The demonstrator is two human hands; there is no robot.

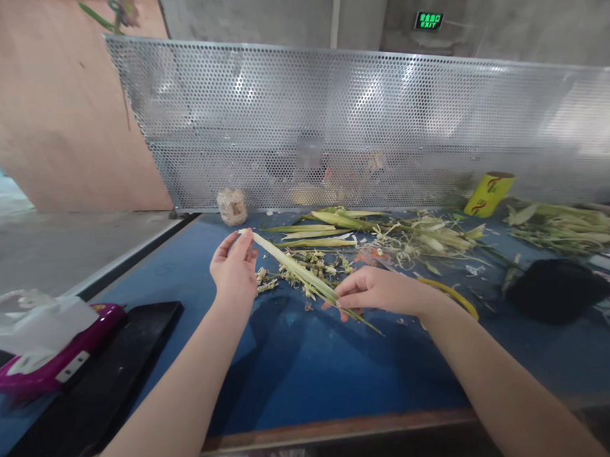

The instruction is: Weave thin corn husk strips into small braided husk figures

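Observation:
A long, narrow, pale green plant stalk (294, 267) stretches slantwise between my two hands above the blue table. My left hand (236, 263) pinches its whitish upper end between thumb and fingers. Lower down, my right hand (370, 291) is closed around the greener part, and a thin tip sticks out past its fingers. Under the stalk lie small plant trimmings (316, 261). Behind it are several similar green stalks (330, 219), laid roughly side by side.
A perforated metal panel (289, 108) closes off the table's back. Along it stand a whitish roll (232, 207) and a yellow cylinder (489, 195). Plant piles (565, 227) and a black item (553, 290) lie right. At left are a black tray (115, 362) and a purple device (65, 367).

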